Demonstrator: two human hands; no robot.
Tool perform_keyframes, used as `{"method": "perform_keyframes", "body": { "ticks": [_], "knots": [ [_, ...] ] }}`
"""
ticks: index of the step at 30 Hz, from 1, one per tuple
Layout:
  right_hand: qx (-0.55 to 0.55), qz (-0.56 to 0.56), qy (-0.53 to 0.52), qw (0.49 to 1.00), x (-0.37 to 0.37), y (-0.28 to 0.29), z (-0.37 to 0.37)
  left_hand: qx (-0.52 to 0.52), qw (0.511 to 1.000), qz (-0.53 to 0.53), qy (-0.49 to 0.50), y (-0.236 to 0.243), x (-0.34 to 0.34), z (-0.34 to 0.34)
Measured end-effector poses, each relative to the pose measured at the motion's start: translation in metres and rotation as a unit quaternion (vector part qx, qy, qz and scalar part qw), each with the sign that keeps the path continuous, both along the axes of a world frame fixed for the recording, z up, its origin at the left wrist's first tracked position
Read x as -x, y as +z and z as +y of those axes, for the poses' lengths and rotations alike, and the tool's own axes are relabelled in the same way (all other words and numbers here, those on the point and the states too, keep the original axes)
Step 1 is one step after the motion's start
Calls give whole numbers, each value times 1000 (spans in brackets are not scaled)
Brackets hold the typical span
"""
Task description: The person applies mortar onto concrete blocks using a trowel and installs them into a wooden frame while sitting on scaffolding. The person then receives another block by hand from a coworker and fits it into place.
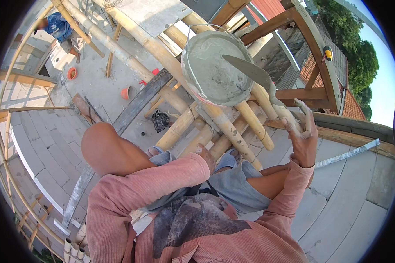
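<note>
My right hand (302, 131), smeared with grey mortar, is closed round the handle of a trowel (250, 71). Its blade reaches left over a bucket (202, 93) of wet grey mortar (206, 52). The bucket has a thin wire handle and stands on bamboo poles beyond my knees. My left hand (206, 158) is in front of my lap, beside the bamboo poles, its back dusted with mortar. Most of its fingers are hidden, and nothing shows in it.
Bamboo scaffolding (175, 103) crosses ahead of me. A wooden frame (327, 65) holds a yellow-and-black tape measure (328, 53). A metal strip (346, 153) lies on the block wall at right. Below left are orange buckets (127, 92), a black bag (160, 120) and another person (59, 28).
</note>
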State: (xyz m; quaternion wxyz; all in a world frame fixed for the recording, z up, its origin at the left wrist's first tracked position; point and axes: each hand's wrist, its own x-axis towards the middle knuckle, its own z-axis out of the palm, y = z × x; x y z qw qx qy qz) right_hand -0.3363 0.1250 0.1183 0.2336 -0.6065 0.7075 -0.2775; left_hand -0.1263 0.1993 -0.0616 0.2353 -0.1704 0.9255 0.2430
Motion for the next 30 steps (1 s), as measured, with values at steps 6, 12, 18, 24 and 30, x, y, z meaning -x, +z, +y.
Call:
{"method": "perform_keyframes", "body": {
  "ticks": [6, 12, 18, 24, 30],
  "knots": [
    [48, 413, 227, 881, 9, 110, -17, 21, 999, 19, -15, 2, 1, -3],
    [41, 498, 320, 804, -5, 108, -35, 53, 998, 40, -7, -13, 7, -3],
    [61, 461, 390, 795, -18, 75, -50, 17, 998, 21, 55, -11, 2, -5],
    [51, 420, 357, 833, 5, 24, -34, -14, 1000, -9, -15, -37, 23, 1],
    [45, 165, 205, 964, -6, 37, -32, -8, 994, 55, 89, -37, 30, -10]
  ]
}}
